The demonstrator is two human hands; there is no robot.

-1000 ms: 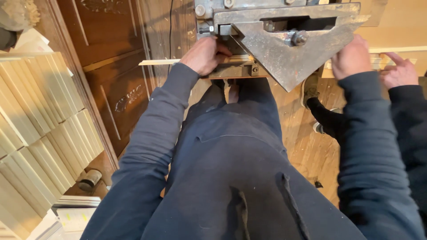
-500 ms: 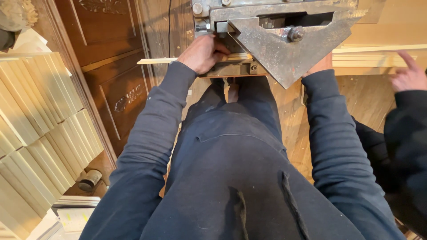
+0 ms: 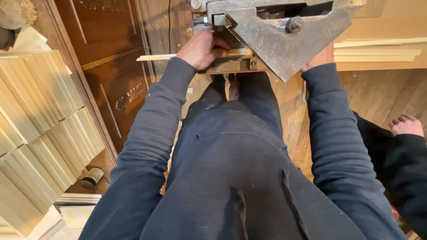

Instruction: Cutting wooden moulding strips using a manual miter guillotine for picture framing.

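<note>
A heavy grey metal cutting machine with a triangular blade guard (image 3: 284, 40) stands in front of me at the top. My left hand (image 3: 202, 48) is closed on a thin pale wooden strip (image 3: 155, 57) that lies across the machine's bed, its end sticking out to the left. My right hand (image 3: 321, 58) reaches under the right side of the triangular guard and is mostly hidden by it. What it holds cannot be seen. My dark blue sleeves and trousers fill the lower view.
Stacks of cut pale wooden pieces (image 3: 40, 124) fill the left side. A dark carved wooden door panel (image 3: 115, 66) stands behind the strip. More long pale strips (image 3: 378, 51) lie at the right. Another person's hand (image 3: 405, 125) and dark sleeve sit at the right edge.
My right hand slid from the top of the bench in under the triangular guard. The other person's hand dropped from the strips down to the lower right. My left hand stayed on the strip.
</note>
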